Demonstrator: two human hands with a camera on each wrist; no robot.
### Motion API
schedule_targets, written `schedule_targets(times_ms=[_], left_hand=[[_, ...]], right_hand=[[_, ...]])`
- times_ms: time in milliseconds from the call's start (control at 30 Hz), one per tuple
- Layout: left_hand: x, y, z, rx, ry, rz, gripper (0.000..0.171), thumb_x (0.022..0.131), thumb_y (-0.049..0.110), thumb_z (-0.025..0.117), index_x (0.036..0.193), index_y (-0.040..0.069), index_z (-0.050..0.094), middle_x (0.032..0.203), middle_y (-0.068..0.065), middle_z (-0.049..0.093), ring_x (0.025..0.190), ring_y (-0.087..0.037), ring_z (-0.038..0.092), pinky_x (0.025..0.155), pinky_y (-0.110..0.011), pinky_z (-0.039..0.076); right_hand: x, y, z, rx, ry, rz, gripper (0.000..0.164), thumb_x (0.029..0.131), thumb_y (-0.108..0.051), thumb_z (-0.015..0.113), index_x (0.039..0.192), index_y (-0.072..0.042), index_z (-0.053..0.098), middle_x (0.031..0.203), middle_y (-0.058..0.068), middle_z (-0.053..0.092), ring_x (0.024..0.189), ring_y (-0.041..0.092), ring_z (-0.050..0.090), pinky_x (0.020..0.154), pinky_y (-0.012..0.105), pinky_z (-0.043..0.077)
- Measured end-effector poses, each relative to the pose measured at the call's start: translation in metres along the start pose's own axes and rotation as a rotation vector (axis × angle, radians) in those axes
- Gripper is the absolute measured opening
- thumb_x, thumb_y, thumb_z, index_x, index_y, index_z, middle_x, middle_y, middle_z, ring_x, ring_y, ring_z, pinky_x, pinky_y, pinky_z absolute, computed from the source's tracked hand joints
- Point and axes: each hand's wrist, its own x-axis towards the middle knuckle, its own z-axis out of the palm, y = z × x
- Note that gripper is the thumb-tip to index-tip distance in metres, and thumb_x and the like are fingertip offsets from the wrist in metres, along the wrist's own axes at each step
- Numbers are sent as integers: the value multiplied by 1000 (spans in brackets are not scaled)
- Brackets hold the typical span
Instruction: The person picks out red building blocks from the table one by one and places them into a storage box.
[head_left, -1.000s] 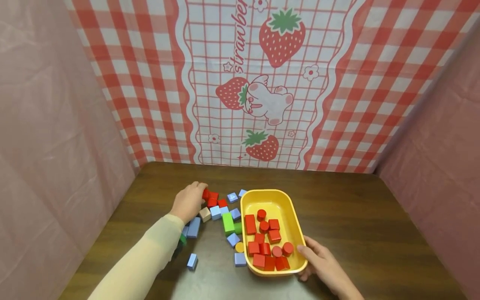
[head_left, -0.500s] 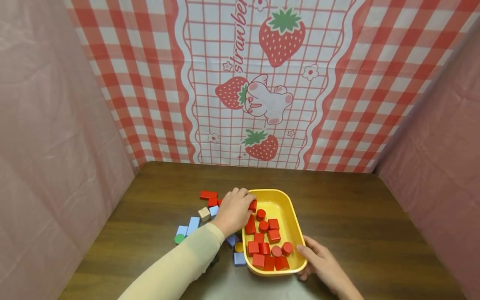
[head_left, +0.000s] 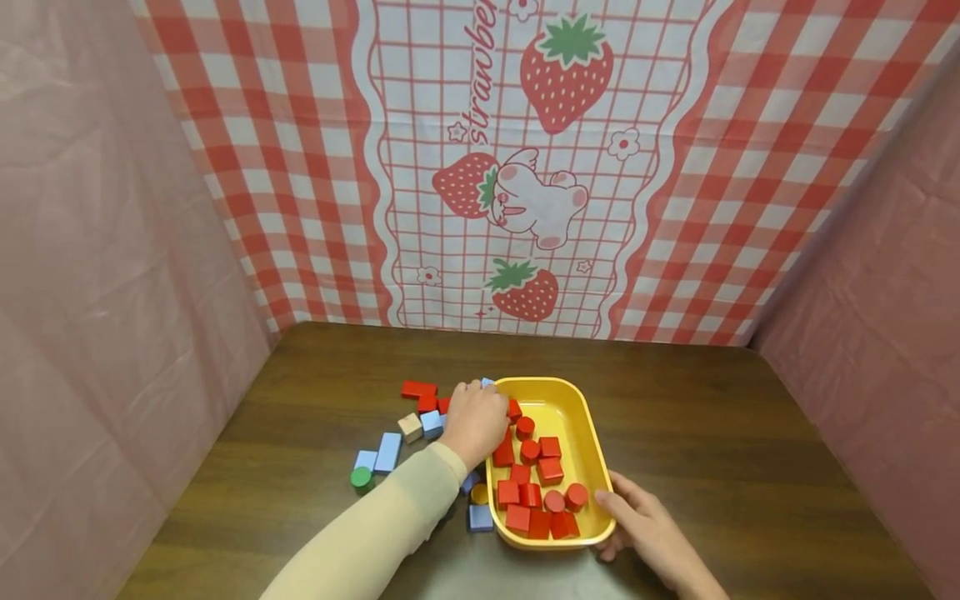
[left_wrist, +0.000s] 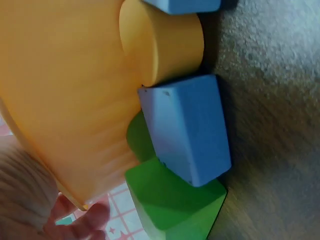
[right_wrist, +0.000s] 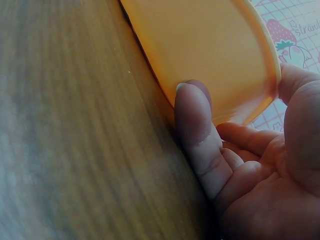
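A yellow tray (head_left: pixel 592 425) holds several red blocks (head_left: pixel 550 472), some cubes and some cylinders. My right hand (head_left: pixel 648 525) grips its near right corner, thumb on the rim and other fingers against the outer wall, as the right wrist view shows. My left hand (head_left: pixel 476 421) reaches over the left rim, knuckles up. Right at its fingertips is a red block (head_left: pixel 514 410) inside the tray; I cannot tell whether the fingers still pinch it. In the left wrist view, left fingers (left_wrist: pixel 92 220) show past the tray wall (left_wrist: pixel 65 110), with no block visible among them.
Left of the tray lie red blocks (head_left: pixel 418 389), a beige cube (head_left: pixel 410 427), blue blocks (head_left: pixel 388 452) and a green cylinder (head_left: pixel 362 479). A blue block (left_wrist: pixel 187 130), a green block (left_wrist: pixel 175 192) and a yellow cylinder (left_wrist: pixel 170 45) stand against the tray's outer side.
My left hand has carried a red block from the pile rightward over the tray's left rim, then shifted slightly further right. The right hand and tray have stayed in place.
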Motion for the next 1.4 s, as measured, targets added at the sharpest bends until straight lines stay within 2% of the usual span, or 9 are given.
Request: schedule_targets(times_ms=[133,300,433,633,767,1000,1133,1300,1400], left_hand=[[-1,0,1,-21,-1,6,23,91,39,69,79,21,76,74,3,63,69,-20,48,64,-35,40],[-5,-12,0,-88,100,-32,27,96,40,62,107,18,72,104,0,64,90,-21,50,76,-36,46],[-7,-43,-6,-170,149,-125,26,97,19,59,121,10,65,119,-8,61,102,-26,52,85,-43,48],[-21,-103,0,-141,-9,-247,14,88,1,61,100,6,68,91,-14,71,80,-33,61,66,-50,54],[-29,-123,3,-123,-62,-253,7,87,3,64,88,8,69,85,-14,71,76,-33,63,62,-52,54],[-34,-132,11,-92,-93,-280,28,84,18,75,104,0,68,94,-18,65,84,-35,60,68,-53,55],[-36,-136,13,-162,-101,-346,18,83,14,70,95,1,68,88,-19,66,77,-35,61,62,-53,55],[-32,-132,-1,-279,1,-387,16,84,16,67,95,5,67,85,-13,66,72,-28,60,61,-50,55],[-25,-114,-20,-355,102,-345,24,86,21,68,105,7,66,92,-9,65,75,-22,58,65,-46,55]], right_hand=[[0,1,0,8,8,10,55,105,-23,50,147,6,31,79,26,65,60,35,63,53,42,58],[0,1,0,4,8,21,56,104,-24,51,147,7,31,81,26,66,60,35,63,53,42,58],[0,1,0,4,9,4,54,105,-23,50,147,6,31,81,27,65,59,35,62,52,43,58],[1,1,-1,-8,10,7,55,105,-24,50,147,5,32,82,27,65,59,35,62,53,44,58],[0,2,-1,-6,10,5,54,104,-24,50,146,6,33,81,26,65,58,35,62,53,44,58],[-1,6,-1,19,-1,-28,54,105,-22,50,146,7,32,80,27,65,58,34,63,52,44,58],[-1,7,0,33,-18,-53,53,105,-21,50,146,7,32,79,28,64,58,35,63,52,45,58],[0,5,-1,23,-17,-61,53,105,-20,50,146,7,32,80,29,64,57,35,62,51,45,58],[1,3,-2,14,-5,-47,53,104,-21,50,146,6,33,81,29,64,57,35,62,51,44,58]])
